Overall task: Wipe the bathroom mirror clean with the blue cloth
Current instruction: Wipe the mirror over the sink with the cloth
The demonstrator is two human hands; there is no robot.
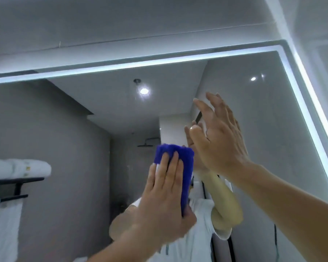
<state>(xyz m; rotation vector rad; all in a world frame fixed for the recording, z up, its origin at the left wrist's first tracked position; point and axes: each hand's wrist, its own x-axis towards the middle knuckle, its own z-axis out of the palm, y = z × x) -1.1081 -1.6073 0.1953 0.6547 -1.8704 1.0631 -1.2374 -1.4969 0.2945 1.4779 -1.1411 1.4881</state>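
The bathroom mirror (254,114) fills most of the view and has a lit white strip along its top and right edges. A folded blue cloth (184,167) lies flat against the glass near the middle. My left hand (165,197) presses it there with straight fingers, the thumb along the cloth's lower right edge. My right hand (218,137) is raised to the right of the cloth, fingers straight and spread, palm toward the glass and holding nothing. Whether it touches the glass I cannot tell. Reflections of both arms show behind the hands.
Grey wall tiles (121,25) run above the mirror, and a white wall corner (310,25) stands at the upper right. The glass reflects a black rack with folded white towels (17,169), a ceiling spotlight (144,91) and a shower head (147,144).
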